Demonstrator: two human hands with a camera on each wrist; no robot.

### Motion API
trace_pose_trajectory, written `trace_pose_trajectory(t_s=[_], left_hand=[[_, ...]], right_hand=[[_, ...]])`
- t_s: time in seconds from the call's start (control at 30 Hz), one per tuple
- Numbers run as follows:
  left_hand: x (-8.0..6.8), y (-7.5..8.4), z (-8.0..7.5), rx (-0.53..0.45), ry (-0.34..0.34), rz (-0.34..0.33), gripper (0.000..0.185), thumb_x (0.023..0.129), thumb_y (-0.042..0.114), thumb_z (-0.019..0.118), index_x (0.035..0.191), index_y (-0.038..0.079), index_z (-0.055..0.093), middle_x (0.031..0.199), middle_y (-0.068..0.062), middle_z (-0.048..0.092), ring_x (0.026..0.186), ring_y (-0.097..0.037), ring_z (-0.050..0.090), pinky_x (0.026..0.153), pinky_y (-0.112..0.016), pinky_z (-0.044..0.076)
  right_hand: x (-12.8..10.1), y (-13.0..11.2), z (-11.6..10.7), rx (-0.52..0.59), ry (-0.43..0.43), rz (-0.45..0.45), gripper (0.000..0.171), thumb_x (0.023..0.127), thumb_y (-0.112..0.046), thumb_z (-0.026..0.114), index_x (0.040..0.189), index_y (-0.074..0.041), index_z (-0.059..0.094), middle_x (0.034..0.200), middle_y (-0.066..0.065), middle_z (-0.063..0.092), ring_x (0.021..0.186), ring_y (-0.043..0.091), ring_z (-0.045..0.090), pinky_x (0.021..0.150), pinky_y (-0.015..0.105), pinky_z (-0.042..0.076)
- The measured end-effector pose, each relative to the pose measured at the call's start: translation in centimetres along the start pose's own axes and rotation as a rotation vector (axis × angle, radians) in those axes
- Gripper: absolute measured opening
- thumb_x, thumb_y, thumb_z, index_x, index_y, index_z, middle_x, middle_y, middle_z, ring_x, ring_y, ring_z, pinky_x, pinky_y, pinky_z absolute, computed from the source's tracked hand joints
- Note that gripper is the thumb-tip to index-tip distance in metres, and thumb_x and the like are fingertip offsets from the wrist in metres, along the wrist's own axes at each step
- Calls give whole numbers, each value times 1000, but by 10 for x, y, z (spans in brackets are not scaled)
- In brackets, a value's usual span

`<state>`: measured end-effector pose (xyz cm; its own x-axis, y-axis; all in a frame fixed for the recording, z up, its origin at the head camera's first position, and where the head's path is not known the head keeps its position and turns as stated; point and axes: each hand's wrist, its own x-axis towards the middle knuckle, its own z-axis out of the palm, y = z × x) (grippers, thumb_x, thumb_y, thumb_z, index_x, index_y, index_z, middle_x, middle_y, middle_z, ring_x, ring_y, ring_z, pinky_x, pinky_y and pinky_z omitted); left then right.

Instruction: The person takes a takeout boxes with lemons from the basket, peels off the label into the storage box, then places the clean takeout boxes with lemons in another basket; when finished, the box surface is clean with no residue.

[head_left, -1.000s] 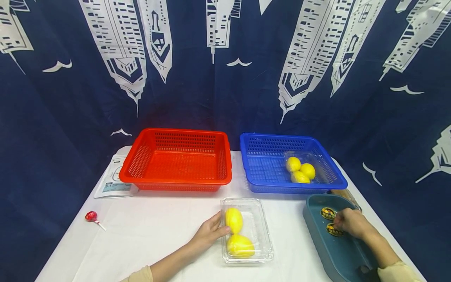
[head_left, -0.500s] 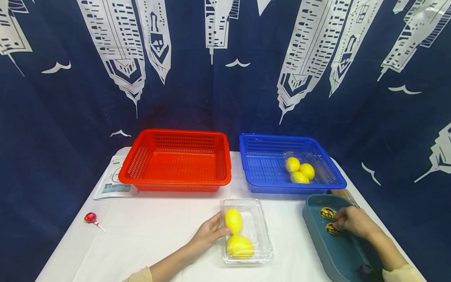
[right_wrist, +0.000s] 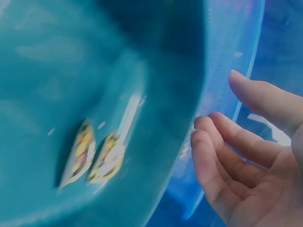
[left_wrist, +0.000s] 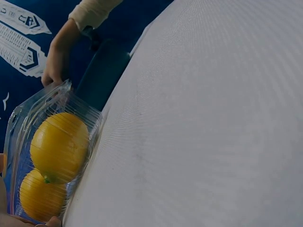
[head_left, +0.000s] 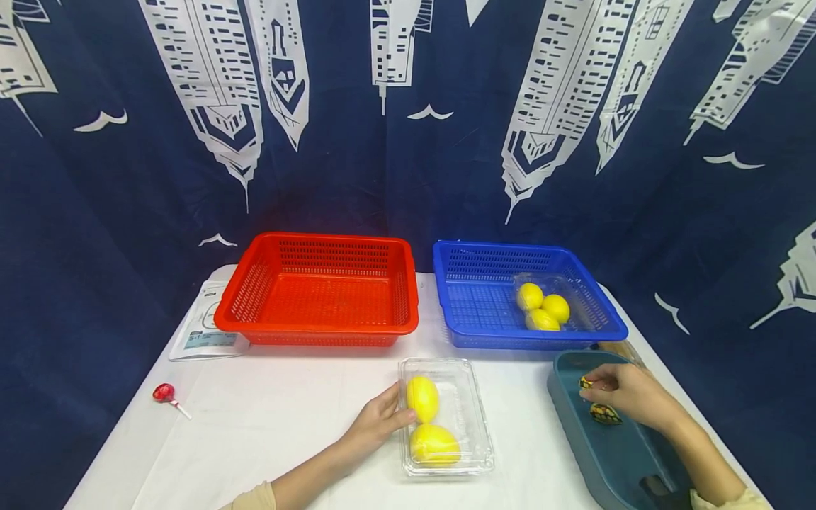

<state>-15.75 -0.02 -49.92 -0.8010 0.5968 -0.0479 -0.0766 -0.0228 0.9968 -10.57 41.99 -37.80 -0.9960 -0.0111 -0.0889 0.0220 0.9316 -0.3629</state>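
My left hand (head_left: 376, 423) grips the left side of a clear plastic clamshell box (head_left: 462, 404), thumb over its edge. Inside lie two yellow lemons (head_left: 433, 445), also large in the left wrist view, where the box (left_wrist: 28, 113) shows at left. Over the far end of a teal tray (head_left: 576, 432) is my right hand (head_left: 637, 397), thumb apart from loosely bent fingers. Two black-and-yellow oval labels (head_left: 604, 414) lie in the tray, one partly behind that hand. In the blurred right wrist view both labels (right_wrist: 78, 158) sit left of the right hand (right_wrist: 251, 165), untouched.
A red basket (head_left: 319, 331) and a blue basket (head_left: 474, 312) stand at the back; the blue one holds another clear box with three lemons (head_left: 542, 320). A lollipop (head_left: 164, 393) and a printed packet (head_left: 207, 333) lie at left. A dark object (head_left: 655, 486) is in the tray's near end.
My right hand has shifted slightly left and up from between the labels, its thumb and fingers now parted. The left hand and the clamshell box have stayed put.
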Motion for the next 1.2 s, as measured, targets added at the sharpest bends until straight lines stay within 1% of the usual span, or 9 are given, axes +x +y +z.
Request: trace_pose_trajectory(t_s=[0.23, 0.43, 0.63, 0.77, 0.9, 1.0, 1.13, 1.2], left_hand=[[0, 0, 0, -3, -7, 2, 82, 96, 32, 59, 152, -8, 13, 161, -24, 13, 149, -40, 13, 120, -48, 20], [1, -1, 1, -2, -7, 3, 84, 96, 33, 59, 152, -9, 14, 160, -25, 13, 149, -40, 15, 120, -48, 20], [1, -1, 0, -9, 3, -6, 85, 95, 34, 61, 152, -9, 14, 160, -26, 14, 148, -41, 15, 119, -49, 21], [1, 0, 0, -20, 5, -16, 87, 95, 33, 62, 152, -9, 12, 161, -25, 12, 149, -41, 14, 119, -48, 19], [1, 1, 0, -33, -4, -21, 87, 95, 31, 61, 152, -9, 9, 161, -24, 9, 149, -40, 12, 120, -48, 18], [0, 2, 0, -45, -8, -22, 87, 95, 30, 61, 152, -9, 8, 161, -25, 8, 149, -40, 11, 120, -48, 17], [0, 2, 0, -64, -11, -24, 88, 95, 29, 61, 153, -8, 6, 161, -25, 7, 149, -40, 10, 121, -48, 16], [0, 2, 0, -70, -11, -25, 87, 95, 28, 61, 153, -8, 5, 161, -25, 6, 149, -40, 10, 121, -48, 15]], right_hand=[[-8, -41, 1, 79, -51, 1, 44, 87, -39, 71, 110, -1, 68, 93, 0, 69, 82, 10, 61, 64, 21, 51], [-13, -63, 10, 129, -32, -28, 41, 86, -38, 72, 110, -4, 68, 91, -1, 69, 78, 5, 60, 64, 19, 52], [-15, -82, 19, 269, -44, -6, 45, 86, -36, 72, 113, -1, 66, 90, 1, 70, 77, 6, 62, 65, 19, 54], [-14, -92, 30, 347, -50, 15, 47, 86, -36, 73, 114, 1, 65, 92, 2, 70, 80, 8, 64, 67, 20, 54], [-12, -100, 44, 373, -41, 71, 51, 84, -39, 74, 117, -1, 65, 92, 2, 70, 82, 10, 64, 68, 21, 53], [-10, -104, 56, 388, -28, 97, 51, 84, -38, 74, 117, -2, 65, 92, 2, 70, 83, 10, 64, 67, 21, 52], [-5, -107, 73, 442, -29, 87, 49, 85, -34, 74, 118, 1, 65, 92, 3, 70, 83, 10, 64, 67, 21, 52], [-3, -107, 81, 485, -53, 73, 51, 86, -33, 73, 119, 4, 63, 93, 5, 69, 84, 11, 64, 68, 21, 52]])
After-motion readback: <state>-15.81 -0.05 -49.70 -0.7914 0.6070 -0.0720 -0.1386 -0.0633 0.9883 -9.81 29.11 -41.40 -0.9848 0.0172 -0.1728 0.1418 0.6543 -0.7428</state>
